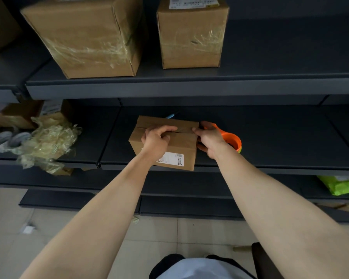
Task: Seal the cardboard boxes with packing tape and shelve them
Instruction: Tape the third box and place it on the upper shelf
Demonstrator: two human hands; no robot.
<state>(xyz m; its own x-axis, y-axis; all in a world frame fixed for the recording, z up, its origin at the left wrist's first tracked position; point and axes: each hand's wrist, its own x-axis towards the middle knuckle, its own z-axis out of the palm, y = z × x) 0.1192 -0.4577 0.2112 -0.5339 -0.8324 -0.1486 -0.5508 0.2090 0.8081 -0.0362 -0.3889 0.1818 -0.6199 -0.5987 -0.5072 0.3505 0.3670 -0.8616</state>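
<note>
One small cardboard box (183, 142) sits at the front edge of the middle shelf (274, 137). The left hand (156, 138) presses on its top seam with bent fingers; whether it pinches anything is unclear. The right hand (210, 140) grips an orange tape dispenser (233, 140) at the box's right edge. Two larger boxes (85, 37) stand on the shelf above.

1. Crumpled clear plastic wrap (48, 141) lies in a heap well to the left of the left hand (157, 138), at about its height.
2. Two grey rounded things (8, 137), too blurred to identify, sit farther left still, touching the wrap.
3. A thin blue stick (170, 116) pokes out just beyond the left hand.
4. A bright green packet (340, 185) lies well to the right of the right hand (210, 140) and lower.
5. Pale floor tiles (69, 228) run below both hands, with a small white scrap (26, 229) on them.
</note>
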